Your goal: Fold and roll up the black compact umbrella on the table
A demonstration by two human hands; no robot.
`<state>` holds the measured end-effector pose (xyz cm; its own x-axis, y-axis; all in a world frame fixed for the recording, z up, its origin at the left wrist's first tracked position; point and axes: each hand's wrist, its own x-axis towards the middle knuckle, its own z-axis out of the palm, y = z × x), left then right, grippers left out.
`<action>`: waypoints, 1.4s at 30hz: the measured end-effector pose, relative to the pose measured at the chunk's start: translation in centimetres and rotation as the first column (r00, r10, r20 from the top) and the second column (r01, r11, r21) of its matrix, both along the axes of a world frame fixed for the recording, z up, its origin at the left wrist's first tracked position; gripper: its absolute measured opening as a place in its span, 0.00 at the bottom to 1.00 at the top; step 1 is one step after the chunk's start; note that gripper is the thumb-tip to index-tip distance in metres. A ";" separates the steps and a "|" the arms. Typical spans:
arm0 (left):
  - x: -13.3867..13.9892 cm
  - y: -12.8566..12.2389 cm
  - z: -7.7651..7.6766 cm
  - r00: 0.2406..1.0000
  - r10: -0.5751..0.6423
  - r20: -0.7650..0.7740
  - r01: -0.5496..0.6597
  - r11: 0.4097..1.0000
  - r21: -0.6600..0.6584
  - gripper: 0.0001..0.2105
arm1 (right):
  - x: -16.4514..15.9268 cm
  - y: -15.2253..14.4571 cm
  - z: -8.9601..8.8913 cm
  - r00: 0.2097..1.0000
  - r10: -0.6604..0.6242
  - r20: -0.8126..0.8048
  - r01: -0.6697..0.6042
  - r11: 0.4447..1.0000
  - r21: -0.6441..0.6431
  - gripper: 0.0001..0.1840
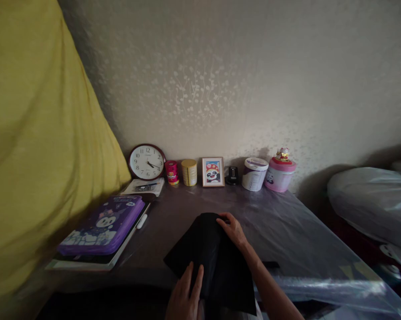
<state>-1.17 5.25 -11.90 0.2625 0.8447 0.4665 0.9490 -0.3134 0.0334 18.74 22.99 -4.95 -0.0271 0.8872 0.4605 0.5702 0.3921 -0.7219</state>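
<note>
1. Patterned wallpaper (pixel 200 89) backs a table (pixel 276 226) covered in shiny plastic, and a yellow curtain (pixel 37 111) hangs along the left side.
2. I find the black cloth (pixel 207 253), or some similarly limp sheet, at the near middle of the table, a soft ridge running through it.
3. I have the right hand (pixel 233 229) at its upper edge, fingertips drawn together in what looks like a pinch; I take that as anchoring the far end.
4. I see the left hand (pixel 183 295) lower down, two fingers slightly parted against the cloth, probably steadying its near part. Its thumb is hidden, so I cannot tell whether it grips.
5. Against the wall I read a tidy row: clock (pixel 147 162), cans, picture frame (pixel 212 172), white tub (pixel 253 175) and pink tub (pixel 280 177), presumably set back to spare the working area.
6. On the left, the purple case (pixel 103 224) lies on a stack well apart from the cloth; I judge sideways room there adequate.
7. To the right I have more table, but a black strip (pixel 271 265) lies just beside the right forearm, and the near edge leaves me little margin.
</note>
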 end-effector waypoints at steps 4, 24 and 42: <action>0.1 0.1 -0.1 1.000 0.015 -0.010 -0.014 1.000 0.012 0.44 | -0.1 0.4 0.2 1.000 -0.021 0.010 0.020 0.999 0.047 0.16; 0.4 -0.2 1.1 0.999 0.031 0.041 -0.033 0.998 0.054 0.43 | 1.2 -2.7 2.6 0.954 0.035 0.299 -0.111 0.964 0.240 0.14; 0.6 -0.9 3.4 0.998 0.042 0.053 -0.047 0.994 0.094 0.41 | 7.7 -11.2 0.1 0.940 0.008 0.342 -0.062 0.987 0.148 0.14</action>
